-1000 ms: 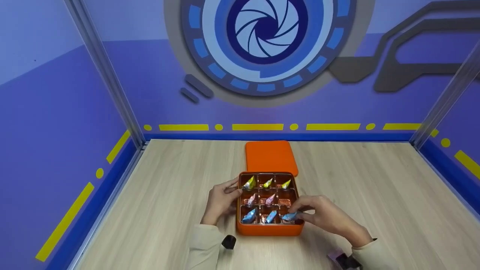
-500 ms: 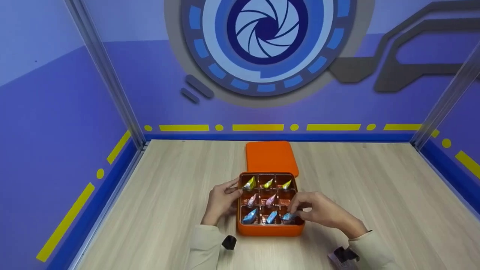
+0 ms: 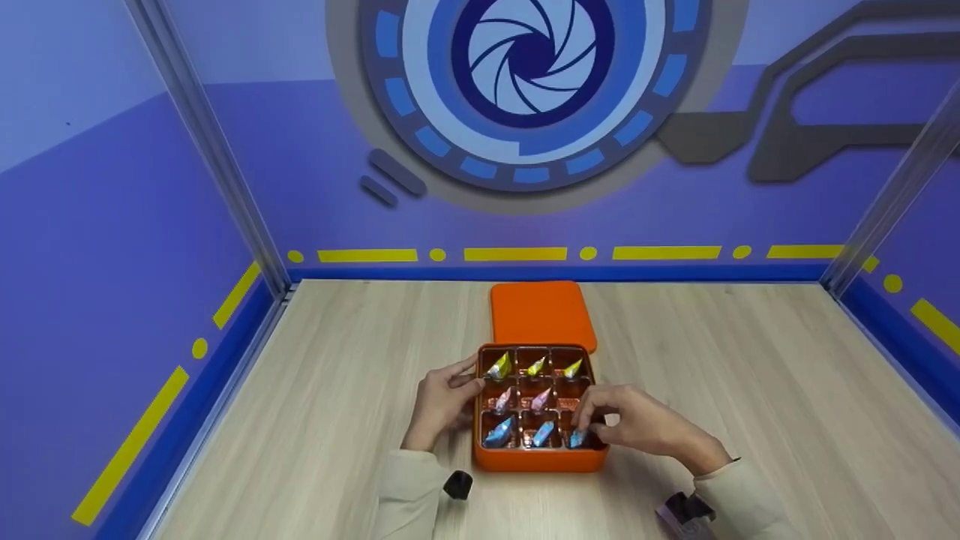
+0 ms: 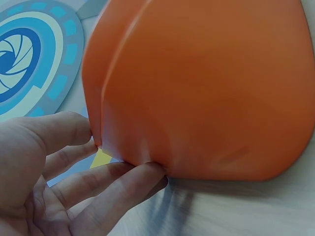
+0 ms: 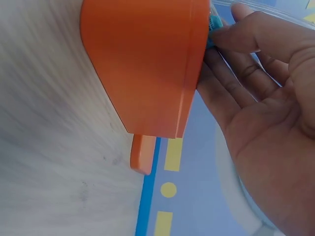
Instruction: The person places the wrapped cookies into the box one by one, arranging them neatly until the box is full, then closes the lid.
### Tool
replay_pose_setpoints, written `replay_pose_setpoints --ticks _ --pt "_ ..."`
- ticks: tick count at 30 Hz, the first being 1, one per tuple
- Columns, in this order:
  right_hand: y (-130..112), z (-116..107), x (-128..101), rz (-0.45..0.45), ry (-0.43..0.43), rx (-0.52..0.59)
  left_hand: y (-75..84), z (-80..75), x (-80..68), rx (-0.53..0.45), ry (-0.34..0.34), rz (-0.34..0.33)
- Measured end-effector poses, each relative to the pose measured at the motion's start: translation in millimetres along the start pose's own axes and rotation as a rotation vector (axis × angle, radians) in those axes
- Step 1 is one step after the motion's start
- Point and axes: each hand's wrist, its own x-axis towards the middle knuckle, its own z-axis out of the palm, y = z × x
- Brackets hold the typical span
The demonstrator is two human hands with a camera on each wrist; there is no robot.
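An orange box point(image 3: 538, 460) with a clear divided insert stands on the table. Yellow wrapped candies point(image 3: 535, 367) lie in its back row, pink ones point(image 3: 541, 400) in the middle row, and blue ones point(image 3: 499, 433) in front. My left hand point(image 3: 441, 401) holds the box's left side, thumb at the rim and fingertips against the outer wall point(image 4: 206, 98). Over the front right compartment, my right hand point(image 3: 637, 420) pinches a blue wrapped candy point(image 3: 577, 439), low inside it. A bit of that teal wrapper point(image 5: 214, 28) shows at the thumb in the right wrist view.
Behind the box lies a flat orange lid point(image 3: 541, 315), its front edge against or under the box. Walls point(image 3: 420, 225) with printed patterns enclose the wooden table point(image 3: 360, 375). Black wrist gear point(image 3: 458, 484) sits at the left sleeve.
The right hand has moved slightly left and its fingers have lowered the blue candy deeper into the front right compartment, turning it more upright. The left hand and box stay put.
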Motion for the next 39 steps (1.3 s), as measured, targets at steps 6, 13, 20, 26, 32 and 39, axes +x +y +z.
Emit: replay_pose_setpoints --ticks 6,13,20,26,32,39 --pt "-6 1 -1 -0.010 -0.001 -0.043 0.2 -0.5 -0.6 0.001 -0.011 0.005" --pt "-11 -2 -6 -0.017 0.025 -0.043 1.1 -0.4 -2.3 -0.026 -0.021 -0.007" --pt "-10 -4 -11 -0.073 0.064 -0.065 -0.3 -0.2 -2.0 -0.031 -0.016 -0.019" --pt "-10 -8 -19 -0.065 0.092 -0.097 -0.4 -0.3 -1.4 -0.023 -0.013 -0.011" --pt "-12 -9 -27 -0.081 0.105 -0.104 -0.5 -0.3 -1.3 -0.014 -0.013 0.003" --pt "-13 -11 -38 -0.059 0.097 -0.125 0.8 -0.9 -1.6 -0.008 -0.021 0.018"
